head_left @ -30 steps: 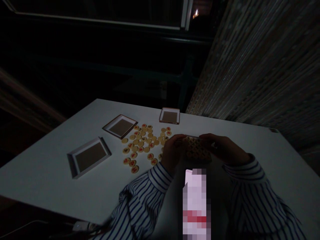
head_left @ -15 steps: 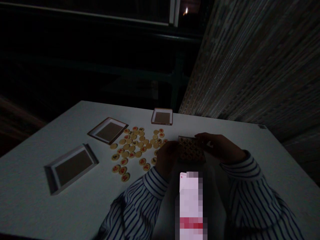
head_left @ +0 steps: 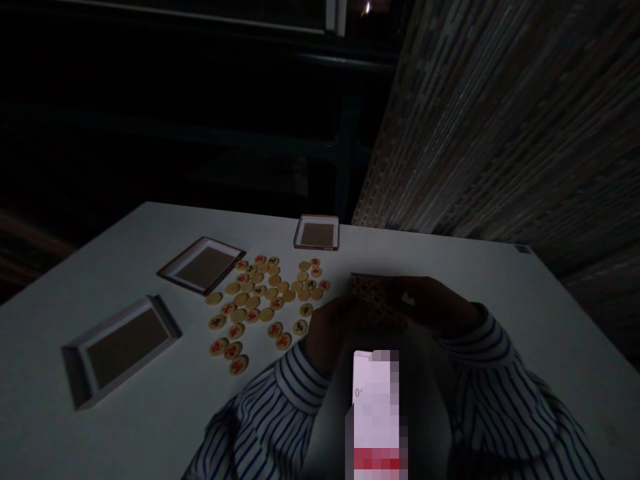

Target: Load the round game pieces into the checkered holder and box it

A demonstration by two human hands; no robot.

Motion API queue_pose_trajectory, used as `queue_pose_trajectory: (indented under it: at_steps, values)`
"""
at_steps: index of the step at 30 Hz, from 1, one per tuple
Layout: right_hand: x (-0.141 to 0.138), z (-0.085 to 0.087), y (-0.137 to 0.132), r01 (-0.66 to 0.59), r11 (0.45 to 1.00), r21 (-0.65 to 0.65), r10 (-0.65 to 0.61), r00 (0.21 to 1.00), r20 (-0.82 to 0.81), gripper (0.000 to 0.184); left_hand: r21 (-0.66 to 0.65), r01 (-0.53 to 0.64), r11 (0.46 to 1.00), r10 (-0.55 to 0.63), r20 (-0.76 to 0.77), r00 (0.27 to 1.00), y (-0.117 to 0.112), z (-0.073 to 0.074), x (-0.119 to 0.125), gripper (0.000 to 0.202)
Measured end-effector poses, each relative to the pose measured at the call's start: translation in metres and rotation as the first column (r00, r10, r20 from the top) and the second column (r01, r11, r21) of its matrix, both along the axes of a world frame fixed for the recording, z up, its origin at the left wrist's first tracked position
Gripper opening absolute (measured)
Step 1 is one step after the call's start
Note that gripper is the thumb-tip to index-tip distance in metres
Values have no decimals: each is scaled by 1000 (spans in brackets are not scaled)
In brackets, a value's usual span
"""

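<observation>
In the dim light a small open box (head_left: 367, 290) holds several round Chinese chess pieces, packed inside it. My left hand (head_left: 327, 327) is closed around the box's left side, its fingertips lost in shadow. From the right, my right hand (head_left: 433, 303) reaches over the box with bent fingers, a small gap showing between thumb and fingers. Its fingertips rest at the pieces; whether one is pinched there is too dark to see. Loose Chinese chess pieces (head_left: 267, 293), some with red or black characters and some blank, lie scattered left of the box.
A lit phone (head_left: 376, 407) lies just below the box, nearest me. Three shallow trays or lids stand on the white table (head_left: 175, 427): a left one (head_left: 123, 347), a middle one (head_left: 200, 265) and a far one (head_left: 317, 233). A bead-like curtain (head_left: 470, 120) hangs behind the table's right side.
My right hand has moved from the box's upper right edge further left over the pieces in it. The view has shifted slightly; the loose pieces and trays keep their places on the table.
</observation>
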State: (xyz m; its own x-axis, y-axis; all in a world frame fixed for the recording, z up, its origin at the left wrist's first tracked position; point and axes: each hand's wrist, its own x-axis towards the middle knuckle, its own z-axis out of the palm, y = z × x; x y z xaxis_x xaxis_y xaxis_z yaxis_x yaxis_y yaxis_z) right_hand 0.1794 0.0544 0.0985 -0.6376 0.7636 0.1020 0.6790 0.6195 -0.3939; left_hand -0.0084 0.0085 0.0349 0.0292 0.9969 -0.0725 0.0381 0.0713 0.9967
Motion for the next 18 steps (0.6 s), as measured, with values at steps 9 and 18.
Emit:
queue_pose_trajectory:
  at_steps: [9, 18]
  values:
    - [-7, 3, -5, -123, 992, 0, 123, 992, -31, 31, 1, 49, 999, -49, 52, 997, -1, -3, 4, 26]
    - [-10, 4, -7, -187, 971, -149, 180, 982, -63, 20, -74, 2, 997, 6, 105, 994, -3, 1, 8, 24]
